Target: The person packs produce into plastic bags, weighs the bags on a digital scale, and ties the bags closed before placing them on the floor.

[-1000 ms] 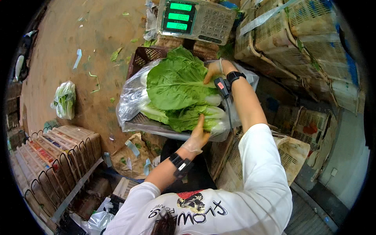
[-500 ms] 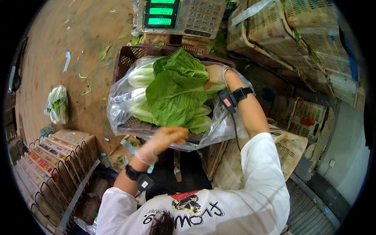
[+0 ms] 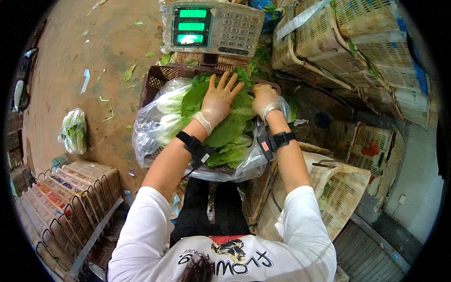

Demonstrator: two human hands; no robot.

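Note:
Leafy green heads with white stalks, like romaine lettuce or Chinese cabbage (image 3: 239, 120), lie in a clear plastic bag (image 3: 149, 123). The bag lines a dark brown plastic crate (image 3: 157, 77). My left hand (image 3: 221, 98) is spread flat on top of the leaves, fingers apart. My right hand (image 3: 265, 99) is curled closed at the bag's right side, with film bunched beside it. Its fingertips are partly hidden. Thin clear gloves cover both hands, and each wrist wears a black strap with a small device.
A scale display (image 3: 213, 29) with a keypad stands beyond the crate. Stacked pale crates (image 3: 343, 51) rise at the right. A bagged vegetable (image 3: 73, 130) lies on the floor at left, above a row of wire-handled crates (image 3: 80, 188). Leaf scraps litter the floor.
My left hand has moved up and right from the crate's near edge onto the leaves, its fingers spreading. My right hand has shifted slightly and curled beside the bag. The scale display shows different digits.

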